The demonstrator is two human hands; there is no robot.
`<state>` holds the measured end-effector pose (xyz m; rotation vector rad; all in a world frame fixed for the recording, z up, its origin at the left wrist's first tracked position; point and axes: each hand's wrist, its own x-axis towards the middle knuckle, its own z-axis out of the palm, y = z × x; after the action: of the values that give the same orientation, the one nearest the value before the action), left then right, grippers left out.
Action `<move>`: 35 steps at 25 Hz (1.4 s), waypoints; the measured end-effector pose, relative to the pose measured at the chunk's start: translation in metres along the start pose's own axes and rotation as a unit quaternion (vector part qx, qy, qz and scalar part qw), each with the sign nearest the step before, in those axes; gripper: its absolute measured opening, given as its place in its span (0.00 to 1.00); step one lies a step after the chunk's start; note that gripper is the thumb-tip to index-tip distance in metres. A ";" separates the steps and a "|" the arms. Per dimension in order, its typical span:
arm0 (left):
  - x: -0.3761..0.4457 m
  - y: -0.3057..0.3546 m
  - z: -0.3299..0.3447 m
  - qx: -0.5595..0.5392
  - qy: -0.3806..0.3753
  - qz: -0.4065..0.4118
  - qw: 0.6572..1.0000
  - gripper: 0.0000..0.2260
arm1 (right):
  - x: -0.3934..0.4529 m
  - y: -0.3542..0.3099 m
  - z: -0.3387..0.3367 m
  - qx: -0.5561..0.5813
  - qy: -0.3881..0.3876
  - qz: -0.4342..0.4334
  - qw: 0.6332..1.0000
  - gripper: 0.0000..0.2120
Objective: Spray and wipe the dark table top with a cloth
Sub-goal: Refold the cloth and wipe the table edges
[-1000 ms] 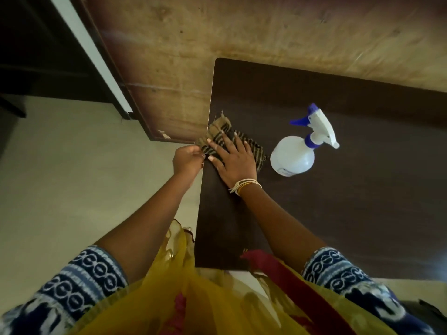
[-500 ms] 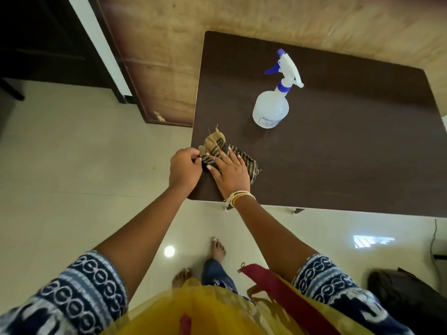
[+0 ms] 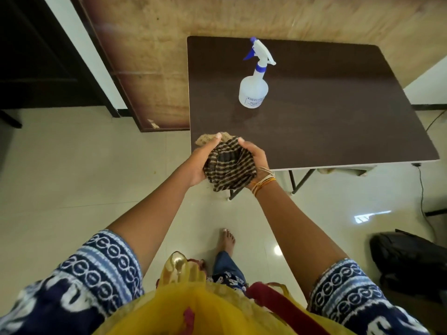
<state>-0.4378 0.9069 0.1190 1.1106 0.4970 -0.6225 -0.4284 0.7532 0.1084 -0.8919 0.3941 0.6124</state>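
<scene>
Left hand (image 3: 198, 163) and right hand (image 3: 254, 160) cup a bunched dark-and-tan striped cloth (image 3: 228, 165) between them, fingers curled around it, over the near left corner of the dark brown rectangular table top (image 3: 338, 117). A white plastic spray bottle with blue trigger (image 3: 254, 88) stands upright farther back on the table.

The bunched cloth (image 3: 229, 166) hides both palms and the worktop's (image 3: 314, 117) near-left corner; the spray bottle's (image 3: 253, 89) label print is too small to read.

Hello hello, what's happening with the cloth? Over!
Both hands, left hand and right hand, bunching striped cloth off the table. Spray bottle upright, untouched. Nothing blocking.
</scene>
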 end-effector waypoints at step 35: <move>0.140 -0.010 0.273 -0.103 0.159 0.044 0.981 0.20 | 0.010 -0.215 -0.192 -0.442 0.204 -0.163 0.858 0.10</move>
<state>-0.3262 0.6208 0.1214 1.0307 0.7655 -0.3082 -0.2958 0.4974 0.1218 -1.9514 0.3195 0.2553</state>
